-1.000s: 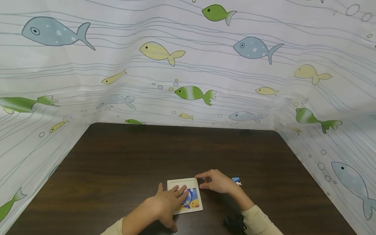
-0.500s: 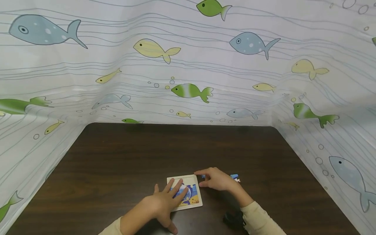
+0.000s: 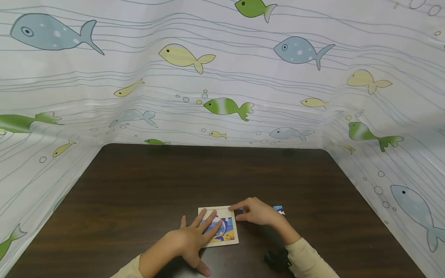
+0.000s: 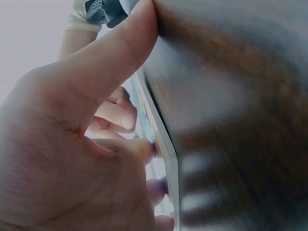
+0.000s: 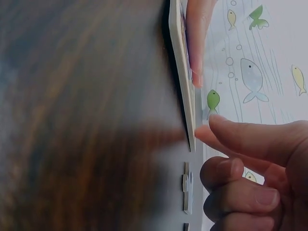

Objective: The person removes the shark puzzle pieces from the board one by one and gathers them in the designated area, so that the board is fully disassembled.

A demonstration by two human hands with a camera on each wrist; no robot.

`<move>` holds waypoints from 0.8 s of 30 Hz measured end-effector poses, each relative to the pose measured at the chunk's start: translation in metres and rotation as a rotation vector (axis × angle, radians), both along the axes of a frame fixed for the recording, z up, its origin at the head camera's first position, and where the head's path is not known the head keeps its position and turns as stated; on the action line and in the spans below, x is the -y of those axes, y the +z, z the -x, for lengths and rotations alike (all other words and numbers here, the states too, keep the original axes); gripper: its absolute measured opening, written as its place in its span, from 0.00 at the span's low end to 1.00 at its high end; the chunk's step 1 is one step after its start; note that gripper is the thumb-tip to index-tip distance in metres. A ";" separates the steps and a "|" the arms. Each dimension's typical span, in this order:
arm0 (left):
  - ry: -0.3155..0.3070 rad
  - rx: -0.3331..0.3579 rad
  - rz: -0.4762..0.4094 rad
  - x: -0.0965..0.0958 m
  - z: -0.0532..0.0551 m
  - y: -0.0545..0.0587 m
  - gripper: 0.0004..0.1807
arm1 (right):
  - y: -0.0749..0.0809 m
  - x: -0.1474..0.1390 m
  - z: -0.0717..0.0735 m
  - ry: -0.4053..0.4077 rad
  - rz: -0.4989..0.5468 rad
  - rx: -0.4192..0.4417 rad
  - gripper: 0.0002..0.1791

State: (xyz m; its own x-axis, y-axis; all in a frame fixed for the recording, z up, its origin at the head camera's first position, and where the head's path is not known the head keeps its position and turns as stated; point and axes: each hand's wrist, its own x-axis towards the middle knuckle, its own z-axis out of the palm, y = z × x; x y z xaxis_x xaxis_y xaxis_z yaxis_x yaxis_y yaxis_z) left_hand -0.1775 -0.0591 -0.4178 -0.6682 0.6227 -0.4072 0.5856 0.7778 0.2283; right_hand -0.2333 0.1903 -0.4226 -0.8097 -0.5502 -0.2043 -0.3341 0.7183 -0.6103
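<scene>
A square wooden jigsaw board (image 3: 237,234) with a pale rim lies on the dark table; a blue and yellow sea picture fills its lower part. My left hand (image 3: 185,241) rests on it with fingers spread, hiding part of the picture, and its thumb reaches to the table in front. In the left wrist view the fingertips press on the board (image 4: 166,149). My right hand (image 3: 259,212) touches the board's far right corner with a straight index finger. Its other fingers curl loosely around nothing, as the right wrist view shows.
A blue and white puzzle piece (image 3: 278,209) lies right of the right hand, and another piece (image 3: 240,209) is partly hidden behind it. A black device (image 3: 276,260) sits by the right sleeve. Fish-printed white sheeting (image 3: 180,116) walls the table at the back and sides.
The left hand's fingers have spread wider over the board. My right index fingertip has shifted slightly left onto the board's corner. The head view has tilted a little.
</scene>
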 end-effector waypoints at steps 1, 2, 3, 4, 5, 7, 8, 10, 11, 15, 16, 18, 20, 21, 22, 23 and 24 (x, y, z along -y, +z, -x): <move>0.001 0.001 0.002 -0.001 0.000 0.000 0.65 | 0.000 0.000 0.000 0.006 0.004 0.003 0.19; 0.002 0.003 0.004 -0.001 0.000 0.000 0.65 | 0.000 0.000 -0.001 0.012 0.009 0.008 0.18; 0.003 0.005 0.007 -0.001 0.000 0.000 0.65 | -0.001 0.001 -0.001 0.018 0.014 0.013 0.17; 0.004 0.007 0.009 -0.002 0.000 0.000 0.65 | -0.001 0.001 -0.001 0.025 0.023 0.017 0.16; 0.004 0.010 0.009 -0.002 0.000 0.000 0.65 | -0.001 0.001 -0.001 0.032 0.029 0.021 0.16; 0.002 0.012 0.013 -0.002 0.001 0.001 0.65 | -0.001 0.002 -0.001 0.041 0.036 0.023 0.14; 0.000 0.012 0.016 -0.002 0.001 0.001 0.65 | -0.002 0.002 -0.001 0.043 0.039 0.021 0.13; -0.003 0.011 0.021 -0.002 0.002 0.002 0.64 | -0.001 0.004 -0.001 0.051 0.044 0.014 0.11; -0.003 0.010 0.022 -0.002 0.003 0.002 0.64 | -0.001 0.004 -0.001 0.055 0.045 0.013 0.11; 0.004 0.020 0.019 -0.002 0.002 0.003 0.64 | 0.000 0.008 -0.002 0.076 0.072 0.023 0.08; 0.002 0.021 0.022 -0.002 0.002 0.003 0.64 | -0.001 0.009 -0.002 0.077 0.081 0.027 0.08; 0.000 0.026 0.024 -0.003 0.001 0.003 0.63 | -0.002 0.011 -0.003 0.076 0.091 0.034 0.06; -0.003 0.025 0.028 -0.004 0.000 0.004 0.63 | -0.003 0.013 -0.004 0.068 0.091 0.033 0.05; -0.006 0.023 0.031 -0.004 0.000 0.004 0.63 | -0.004 0.013 -0.005 0.062 0.088 0.029 0.05; -0.007 0.022 0.033 -0.005 0.000 0.005 0.63 | -0.005 0.014 -0.005 0.054 0.083 0.025 0.06; -0.007 0.023 0.035 -0.005 -0.001 0.005 0.63 | -0.006 0.015 -0.006 0.044 0.077 0.023 0.06; -0.007 0.023 0.036 -0.005 -0.001 0.005 0.63 | -0.006 0.016 -0.007 0.033 0.073 0.021 0.07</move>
State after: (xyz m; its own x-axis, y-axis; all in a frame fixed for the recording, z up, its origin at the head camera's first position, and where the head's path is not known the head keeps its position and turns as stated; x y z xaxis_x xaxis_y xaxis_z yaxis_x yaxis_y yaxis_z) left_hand -0.1769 -0.0539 -0.4124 -0.6542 0.6116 -0.4449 0.5856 0.7819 0.2137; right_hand -0.2268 0.1742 -0.4290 -0.7868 -0.5906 -0.1794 -0.3432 0.6602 -0.6681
